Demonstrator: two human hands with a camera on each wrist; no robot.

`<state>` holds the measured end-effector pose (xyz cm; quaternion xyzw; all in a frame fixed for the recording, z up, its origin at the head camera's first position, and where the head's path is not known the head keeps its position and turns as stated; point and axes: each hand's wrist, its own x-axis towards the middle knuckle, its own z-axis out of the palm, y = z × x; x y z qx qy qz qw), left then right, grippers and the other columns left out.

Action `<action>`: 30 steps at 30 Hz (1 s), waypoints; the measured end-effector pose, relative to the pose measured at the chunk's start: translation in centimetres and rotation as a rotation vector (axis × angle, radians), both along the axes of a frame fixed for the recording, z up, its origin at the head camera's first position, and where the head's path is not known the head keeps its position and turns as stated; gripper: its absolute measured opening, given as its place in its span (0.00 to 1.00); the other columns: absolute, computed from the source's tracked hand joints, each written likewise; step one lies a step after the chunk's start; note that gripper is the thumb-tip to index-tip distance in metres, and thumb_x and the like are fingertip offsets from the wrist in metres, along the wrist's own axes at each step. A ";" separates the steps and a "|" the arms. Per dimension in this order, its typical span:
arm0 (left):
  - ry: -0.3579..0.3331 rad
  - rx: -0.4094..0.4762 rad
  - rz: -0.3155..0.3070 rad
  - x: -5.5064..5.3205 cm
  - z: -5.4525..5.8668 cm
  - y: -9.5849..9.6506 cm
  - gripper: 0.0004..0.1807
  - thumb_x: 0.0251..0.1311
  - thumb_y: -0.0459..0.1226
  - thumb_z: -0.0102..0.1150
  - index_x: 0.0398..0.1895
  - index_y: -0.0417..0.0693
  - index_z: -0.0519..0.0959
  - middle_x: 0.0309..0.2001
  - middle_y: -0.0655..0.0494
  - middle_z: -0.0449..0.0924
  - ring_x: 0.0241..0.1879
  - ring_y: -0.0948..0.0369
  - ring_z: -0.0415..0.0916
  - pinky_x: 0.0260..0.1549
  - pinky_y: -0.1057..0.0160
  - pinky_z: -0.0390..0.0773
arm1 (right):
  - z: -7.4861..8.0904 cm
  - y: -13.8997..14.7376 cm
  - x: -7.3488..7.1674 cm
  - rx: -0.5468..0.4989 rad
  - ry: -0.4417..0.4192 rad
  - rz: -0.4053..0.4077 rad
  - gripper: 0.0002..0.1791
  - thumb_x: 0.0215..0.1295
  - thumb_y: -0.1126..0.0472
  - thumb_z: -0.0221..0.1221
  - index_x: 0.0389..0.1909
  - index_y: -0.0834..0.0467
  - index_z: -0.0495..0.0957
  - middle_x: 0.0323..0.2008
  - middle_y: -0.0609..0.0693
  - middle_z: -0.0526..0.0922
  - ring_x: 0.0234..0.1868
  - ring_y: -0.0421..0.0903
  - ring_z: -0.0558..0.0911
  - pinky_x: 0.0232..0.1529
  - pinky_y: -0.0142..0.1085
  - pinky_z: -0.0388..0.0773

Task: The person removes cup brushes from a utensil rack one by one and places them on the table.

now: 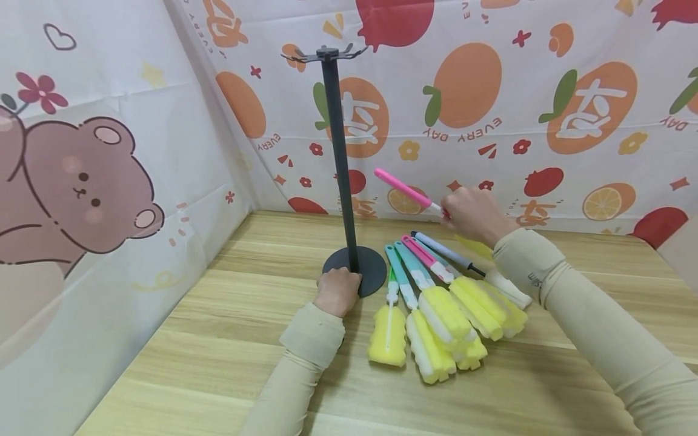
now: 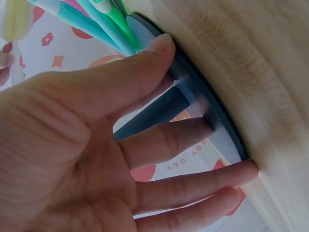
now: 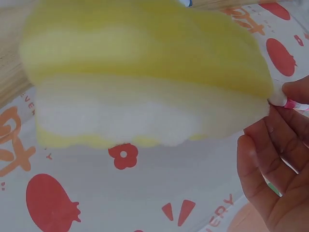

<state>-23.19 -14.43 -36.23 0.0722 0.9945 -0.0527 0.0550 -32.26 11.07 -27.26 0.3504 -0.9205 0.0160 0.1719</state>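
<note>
My right hand (image 1: 473, 212) pinches a sponge bottle brush with a pink handle (image 1: 402, 188) near the neck, up off the table. Its yellow-and-white sponge head (image 3: 145, 82) fills much of the right wrist view. In the head view the handle slants up toward the stand's black pole (image 1: 340, 151). With fairly straight, spread fingers, my left hand (image 2: 111, 130) presses on the rim and top of the stand's round base (image 1: 372, 266). Metal hooks (image 1: 327, 54) fan out at the top of the pole, bare of brushes.
Right of the stand lies a pile of bottle brushes with yellow sponge heads (image 1: 388, 339) and teal, green and pink handles. A brush with a light handle and dark tip (image 1: 444, 249) lies behind them. Printed cloth (image 1: 403, 103) walls the wooden table (image 1: 229, 339) at back and left.
</note>
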 end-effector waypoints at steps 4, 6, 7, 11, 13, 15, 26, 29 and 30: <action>0.011 -0.003 0.000 0.0 0.0 0.0 0.13 0.69 0.34 0.62 0.53 0.51 0.87 0.40 0.44 0.86 0.34 0.48 0.85 0.26 0.51 0.82 | -0.2 0.1 0.0 0.008 0.027 0.003 0.03 0.58 0.70 0.67 0.30 0.67 0.85 0.20 0.54 0.80 0.20 0.49 0.74 0.20 0.39 0.77; 0.018 -0.006 0.000 0.0 0.0 0.0 0.13 0.69 0.34 0.62 0.53 0.51 0.87 0.39 0.44 0.86 0.33 0.48 0.84 0.25 0.52 0.82 | -0.3 0.2 0.0 0.011 0.040 0.008 0.02 0.58 0.70 0.67 0.30 0.67 0.85 0.20 0.54 0.80 0.19 0.49 0.74 0.19 0.38 0.76; 0.021 -0.008 0.000 0.0 0.0 0.0 0.12 0.69 0.34 0.62 0.53 0.51 0.87 0.39 0.44 0.86 0.33 0.48 0.84 0.25 0.52 0.82 | -0.4 0.3 0.0 0.012 0.046 0.012 0.02 0.58 0.71 0.68 0.30 0.67 0.85 0.20 0.54 0.79 0.19 0.49 0.73 0.18 0.38 0.75; 0.023 -0.012 -0.002 0.1 0.1 0.1 0.13 0.70 0.35 0.61 0.54 0.51 0.87 0.40 0.44 0.86 0.35 0.48 0.85 0.26 0.52 0.82 | -0.7 0.5 0.0 0.019 0.062 0.022 0.02 0.58 0.71 0.68 0.30 0.68 0.85 0.18 0.54 0.78 0.17 0.48 0.71 0.16 0.37 0.72; 0.021 -0.013 -0.003 0.1 0.1 0.1 0.14 0.71 0.35 0.61 0.55 0.51 0.86 0.41 0.44 0.86 0.36 0.47 0.85 0.27 0.51 0.82 | -0.8 0.6 0.0 0.024 0.064 0.025 0.03 0.57 0.71 0.68 0.30 0.68 0.85 0.18 0.54 0.78 0.17 0.47 0.70 0.16 0.37 0.71; 0.020 -0.012 -0.002 0.1 0.1 0.1 0.14 0.71 0.35 0.61 0.56 0.51 0.86 0.41 0.44 0.86 0.36 0.47 0.85 0.27 0.51 0.82 | -0.9 0.7 -0.1 0.034 0.061 0.019 0.03 0.57 0.71 0.69 0.30 0.68 0.85 0.18 0.54 0.79 0.16 0.47 0.70 0.16 0.36 0.72; 0.013 -0.010 0.004 0.0 -0.1 0.0 0.14 0.70 0.35 0.62 0.55 0.51 0.86 0.41 0.44 0.86 0.36 0.47 0.85 0.27 0.51 0.82 | -2.1 1.4 -0.6 0.179 0.071 -0.040 0.08 0.57 0.66 0.72 0.33 0.68 0.86 0.19 0.56 0.80 0.15 0.48 0.72 0.17 0.35 0.74; 0.018 -0.008 0.000 0.0 -0.1 0.0 0.14 0.70 0.35 0.62 0.55 0.51 0.86 0.41 0.44 0.86 0.36 0.47 0.85 0.26 0.51 0.82 | -2.5 1.7 -0.8 0.184 0.070 -0.052 0.09 0.56 0.65 0.73 0.32 0.68 0.86 0.18 0.56 0.80 0.15 0.48 0.72 0.18 0.35 0.75; 0.019 -0.008 -0.002 0.0 -0.1 0.0 0.14 0.70 0.35 0.62 0.55 0.51 0.86 0.41 0.44 0.86 0.35 0.47 0.85 0.26 0.51 0.82 | -2.6 1.8 -0.8 0.186 0.071 -0.056 0.09 0.57 0.65 0.73 0.32 0.68 0.86 0.18 0.55 0.79 0.15 0.48 0.72 0.18 0.35 0.75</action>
